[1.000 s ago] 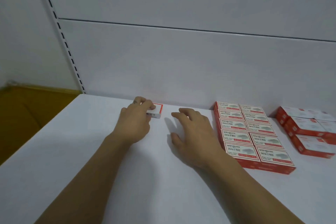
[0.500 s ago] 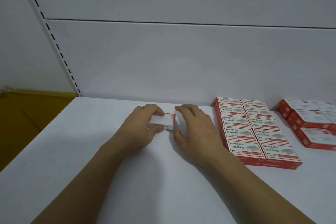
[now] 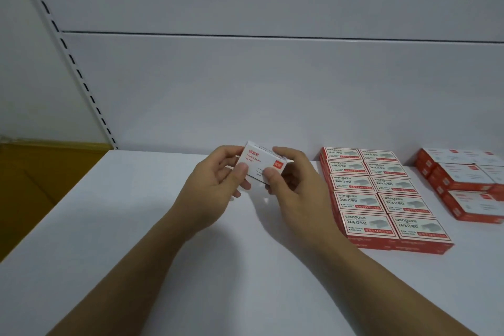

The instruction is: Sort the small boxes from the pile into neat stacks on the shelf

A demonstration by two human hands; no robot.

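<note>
A small white paper clip box (image 3: 259, 162) with red print is held tilted above the white shelf (image 3: 136, 226), its printed face turned toward me. My left hand (image 3: 212, 180) grips its left end and my right hand (image 3: 294, 183) grips its right end, thumbs on the front face. To the right lies a neat block of red and white staple boxes (image 3: 381, 194), two columns wide and stacked. Farther right sits a group of larger red and white boxes (image 3: 463, 185), partly cut off by the frame edge.
The shelf's white back panel (image 3: 272, 90) rises just behind the held box. A slotted upright (image 3: 71, 63) runs along the left. Beyond the shelf's left edge is a brown surface (image 3: 35, 185), lower down.
The box was lying on the shelf under my left hand; both hands closed on it and lifted it, turning its printed face toward me.
</note>
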